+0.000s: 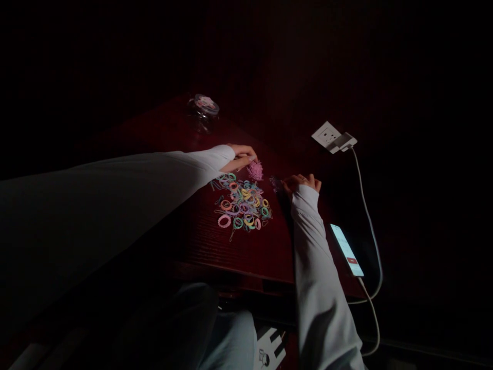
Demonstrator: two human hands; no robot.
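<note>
My left hand (243, 155) reaches across from the left, thumb and fingers bent together at the edge of a small heap of thin pink pieces (254, 170). Whatever lies between those fingertips is too small to make out. To the right, my right hand (303, 183) rests on the table with curled fingers, beside a little group of thin purple pieces (275, 183). Its fingertips are mostly hidden. Nearer me lies a mixed pile of colourful hair ties (244, 208), with thin hairpins or clips among the scalloped rings.
A clear lidded jar (204, 110) stands at the back left of the dark red table (231, 254). On the right lies a lit phone (347, 251), its white cable (365, 200) running to a charger (344, 142) in a wall socket (325, 135). The surroundings are very dark.
</note>
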